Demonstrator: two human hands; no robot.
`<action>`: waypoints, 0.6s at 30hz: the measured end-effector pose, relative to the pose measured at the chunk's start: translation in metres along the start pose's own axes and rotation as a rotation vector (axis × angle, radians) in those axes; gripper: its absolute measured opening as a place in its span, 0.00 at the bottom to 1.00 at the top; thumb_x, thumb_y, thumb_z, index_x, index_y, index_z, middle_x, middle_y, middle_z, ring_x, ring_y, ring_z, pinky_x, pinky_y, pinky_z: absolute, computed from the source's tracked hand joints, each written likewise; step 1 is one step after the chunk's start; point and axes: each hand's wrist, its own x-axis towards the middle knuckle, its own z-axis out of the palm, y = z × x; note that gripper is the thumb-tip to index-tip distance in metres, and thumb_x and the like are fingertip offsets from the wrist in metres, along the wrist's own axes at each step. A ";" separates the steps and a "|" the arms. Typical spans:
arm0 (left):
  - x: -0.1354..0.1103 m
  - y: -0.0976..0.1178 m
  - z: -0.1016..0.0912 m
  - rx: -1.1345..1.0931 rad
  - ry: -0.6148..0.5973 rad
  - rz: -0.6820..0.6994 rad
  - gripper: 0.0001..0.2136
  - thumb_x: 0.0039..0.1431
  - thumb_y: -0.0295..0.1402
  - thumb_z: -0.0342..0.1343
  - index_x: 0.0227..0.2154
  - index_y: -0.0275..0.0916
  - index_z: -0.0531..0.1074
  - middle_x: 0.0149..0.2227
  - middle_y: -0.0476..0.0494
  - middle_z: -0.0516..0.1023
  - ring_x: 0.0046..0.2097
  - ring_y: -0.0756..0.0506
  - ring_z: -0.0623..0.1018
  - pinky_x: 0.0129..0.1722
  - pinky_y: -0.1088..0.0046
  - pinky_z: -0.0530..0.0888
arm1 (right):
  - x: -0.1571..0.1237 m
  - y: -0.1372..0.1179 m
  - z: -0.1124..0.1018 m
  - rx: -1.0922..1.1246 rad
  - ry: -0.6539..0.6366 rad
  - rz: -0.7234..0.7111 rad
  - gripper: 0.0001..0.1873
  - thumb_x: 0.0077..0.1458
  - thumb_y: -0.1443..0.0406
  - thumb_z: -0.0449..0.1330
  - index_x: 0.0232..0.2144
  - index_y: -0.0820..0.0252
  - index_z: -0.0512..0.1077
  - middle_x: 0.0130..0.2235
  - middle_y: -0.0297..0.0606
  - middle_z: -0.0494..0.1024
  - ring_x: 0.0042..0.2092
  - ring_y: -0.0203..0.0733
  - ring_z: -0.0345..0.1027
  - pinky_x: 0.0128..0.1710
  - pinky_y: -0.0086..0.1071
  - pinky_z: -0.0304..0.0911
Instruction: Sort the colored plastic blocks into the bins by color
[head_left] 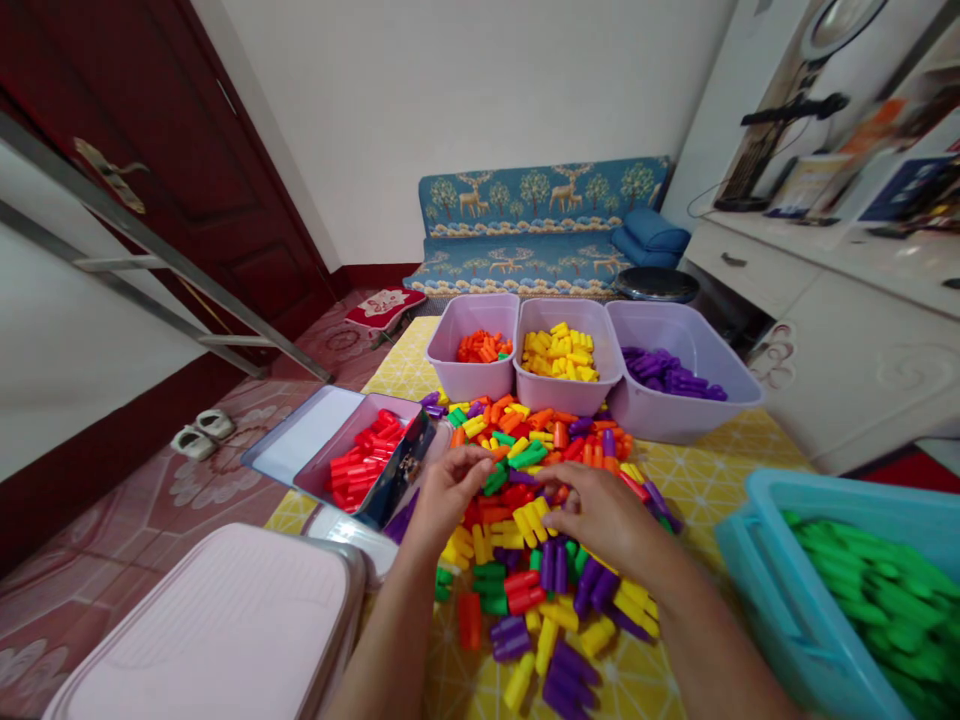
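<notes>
My left hand [448, 488] is over the left side of a pile of coloured plastic pieces [489, 578]. Its thumb and fingers come together beside an orange piece [498, 453]; whether that piece is between them I cannot tell. Across from it, my right hand [604, 508] hovers low over the pile with fingers bent and thumb apart, near some yellow pieces [531, 522]. No piece shows in its grasp. The tube-like pieces are red, orange, yellow, green and purple, several joined side by side.
Lilac bins stand behind the pile, holding orange [480, 347], yellow [559, 352] and purple pieces [667, 372]. A box of red pieces [367, 460] lies left, above a pale pink lid [217, 620]. A turquoise bin [780, 590] with green pieces stands right. Yellow patterned cloth [697, 480] covers the table.
</notes>
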 end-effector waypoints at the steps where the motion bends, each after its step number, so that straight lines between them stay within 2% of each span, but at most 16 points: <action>1: -0.001 -0.002 0.003 0.006 -0.047 -0.010 0.15 0.46 0.43 0.65 0.29 0.34 0.77 0.25 0.46 0.78 0.26 0.51 0.74 0.26 0.77 0.70 | -0.001 -0.002 0.001 -0.061 -0.021 -0.016 0.20 0.42 0.68 0.63 0.41 0.52 0.77 0.31 0.34 0.79 0.29 0.39 0.69 0.29 0.30 0.59; 3: -0.002 -0.004 0.007 -0.045 -0.149 -0.071 0.15 0.45 0.41 0.67 0.32 0.34 0.78 0.26 0.46 0.78 0.27 0.51 0.74 0.27 0.77 0.70 | -0.001 -0.006 0.003 -0.134 -0.035 -0.043 0.18 0.42 0.69 0.62 0.39 0.52 0.77 0.32 0.35 0.79 0.31 0.40 0.70 0.31 0.31 0.58; 5: -0.004 -0.005 0.009 -0.054 -0.195 -0.088 0.14 0.46 0.39 0.66 0.34 0.35 0.78 0.28 0.45 0.79 0.29 0.50 0.75 0.29 0.77 0.70 | 0.000 -0.009 0.006 -0.143 -0.012 -0.056 0.14 0.43 0.69 0.60 0.35 0.53 0.77 0.32 0.35 0.78 0.31 0.39 0.69 0.30 0.30 0.56; 9: -0.005 -0.005 0.009 0.060 -0.175 -0.011 0.11 0.49 0.36 0.64 0.35 0.34 0.78 0.31 0.43 0.80 0.31 0.49 0.76 0.31 0.76 0.71 | 0.000 -0.003 0.003 -0.033 0.084 -0.028 0.09 0.44 0.70 0.58 0.31 0.56 0.73 0.27 0.32 0.75 0.27 0.36 0.65 0.26 0.28 0.55; 12: -0.003 -0.006 0.008 0.241 -0.093 0.107 0.08 0.53 0.32 0.59 0.34 0.35 0.78 0.34 0.41 0.80 0.33 0.48 0.77 0.33 0.75 0.72 | -0.004 0.008 -0.005 0.045 -0.025 -0.038 0.10 0.42 0.71 0.58 0.30 0.56 0.73 0.25 0.30 0.74 0.26 0.35 0.65 0.25 0.27 0.55; 14: -0.002 -0.008 0.008 0.328 -0.040 0.137 0.07 0.55 0.30 0.57 0.34 0.35 0.78 0.35 0.41 0.81 0.36 0.47 0.77 0.36 0.74 0.72 | -0.007 0.013 -0.012 0.104 -0.142 -0.036 0.11 0.42 0.71 0.58 0.30 0.57 0.75 0.23 0.29 0.73 0.25 0.35 0.64 0.23 0.26 0.55; 15: -0.002 -0.008 0.007 0.352 -0.023 0.133 0.07 0.55 0.30 0.56 0.34 0.35 0.78 0.35 0.42 0.81 0.37 0.46 0.78 0.36 0.74 0.72 | -0.007 0.013 -0.015 0.155 -0.153 -0.025 0.10 0.42 0.71 0.59 0.31 0.57 0.75 0.23 0.30 0.74 0.25 0.35 0.65 0.23 0.26 0.56; 16: -0.002 -0.008 0.007 0.366 -0.014 0.123 0.07 0.55 0.30 0.56 0.34 0.35 0.78 0.35 0.42 0.81 0.36 0.46 0.78 0.36 0.74 0.72 | -0.006 0.013 -0.017 0.233 -0.109 -0.005 0.09 0.44 0.69 0.60 0.32 0.58 0.75 0.24 0.30 0.74 0.25 0.35 0.66 0.23 0.26 0.58; 18: -0.003 -0.007 0.007 0.371 -0.018 0.107 0.08 0.56 0.31 0.55 0.35 0.35 0.77 0.35 0.43 0.81 0.35 0.47 0.77 0.34 0.75 0.72 | -0.003 0.007 -0.021 0.461 0.143 0.019 0.10 0.47 0.66 0.61 0.36 0.59 0.74 0.31 0.34 0.77 0.29 0.36 0.70 0.28 0.27 0.64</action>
